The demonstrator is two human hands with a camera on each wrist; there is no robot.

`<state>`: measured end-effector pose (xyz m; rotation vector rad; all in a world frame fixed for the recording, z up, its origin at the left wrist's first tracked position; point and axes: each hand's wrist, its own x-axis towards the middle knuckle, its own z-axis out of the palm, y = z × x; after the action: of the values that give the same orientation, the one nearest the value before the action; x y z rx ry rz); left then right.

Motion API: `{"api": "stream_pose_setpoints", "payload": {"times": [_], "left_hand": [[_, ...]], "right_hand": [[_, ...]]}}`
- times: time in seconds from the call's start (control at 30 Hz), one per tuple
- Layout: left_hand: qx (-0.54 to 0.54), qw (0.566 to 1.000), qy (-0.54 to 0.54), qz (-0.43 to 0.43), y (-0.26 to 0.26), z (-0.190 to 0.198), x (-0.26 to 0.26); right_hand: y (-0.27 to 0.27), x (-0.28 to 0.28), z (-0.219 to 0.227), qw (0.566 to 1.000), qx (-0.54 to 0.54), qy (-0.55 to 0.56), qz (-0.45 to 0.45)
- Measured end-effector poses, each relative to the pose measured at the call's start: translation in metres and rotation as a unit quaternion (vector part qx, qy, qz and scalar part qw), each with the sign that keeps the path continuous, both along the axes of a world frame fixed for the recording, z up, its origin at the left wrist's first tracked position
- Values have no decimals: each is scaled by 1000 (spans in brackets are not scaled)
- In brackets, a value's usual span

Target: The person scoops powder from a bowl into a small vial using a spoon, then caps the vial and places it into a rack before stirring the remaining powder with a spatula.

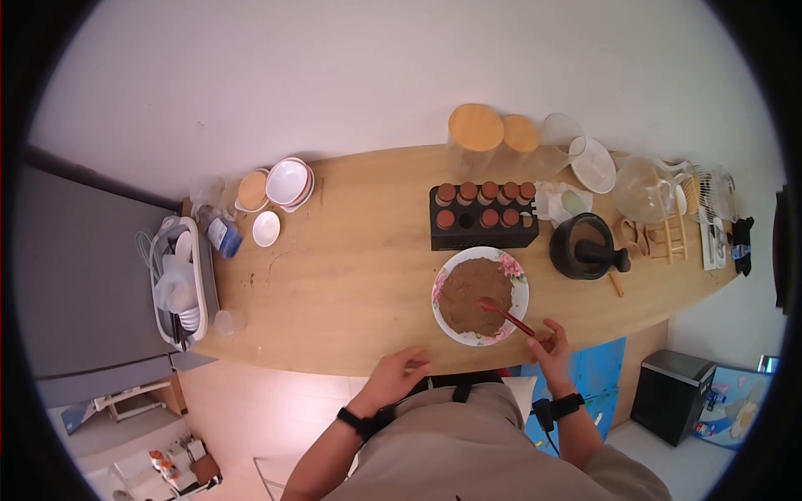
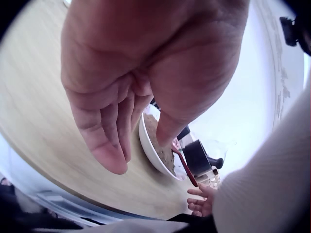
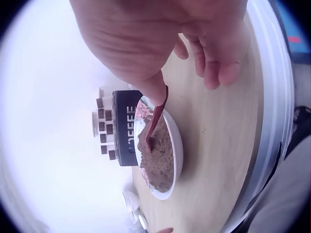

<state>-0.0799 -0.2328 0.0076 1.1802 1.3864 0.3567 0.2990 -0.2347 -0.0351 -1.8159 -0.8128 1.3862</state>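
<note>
A white bowl with pink flowers point(image 1: 449, 324) stands near the table's front edge, holding brown powder point(image 1: 464, 288). Inside it rests a red spoon point(image 1: 511, 319), its handle over the right rim. My right hand point(image 1: 553, 355) is at the handle's end; in the right wrist view the thumb of this hand point(image 3: 165, 43) overlaps the spoon handle point(image 3: 157, 116), the other fingers held apart from it. Whether the thumb touches it is unclear. My left hand point(image 1: 397, 380) hovers at the table edge, left of the bowl, fingers loosely bent and holding nothing.
Behind the bowl stands a black rack point(image 1: 484, 240) of red-capped jars. A black mortar point(image 1: 568, 259) with a pestle is to its right, near wooden utensils point(image 1: 668, 242). Lidded canisters point(image 1: 476, 125) line the wall. Small bowls point(image 1: 288, 182) and a dish basket point(image 1: 200, 292) are at left.
</note>
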Motion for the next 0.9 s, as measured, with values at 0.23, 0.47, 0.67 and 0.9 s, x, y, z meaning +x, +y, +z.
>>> {"api": "stream_pose_setpoints", "payload": {"times": [0.23, 0.47, 0.67, 0.9], "left_hand": [[-166, 957, -202, 125, 16, -1, 42], [-198, 904, -261, 275, 4, 42, 38], [-188, 897, -239, 321, 11, 52, 46], [-165, 897, -235, 337, 19, 39, 40]], "right_hand": [[25, -24, 55, 971, 34, -123, 205], [22, -54, 100, 957, 63, -138, 248], [25, -46, 107, 947, 64, -131, 288], [24, -39, 102, 931, 112, -126, 324]]}}
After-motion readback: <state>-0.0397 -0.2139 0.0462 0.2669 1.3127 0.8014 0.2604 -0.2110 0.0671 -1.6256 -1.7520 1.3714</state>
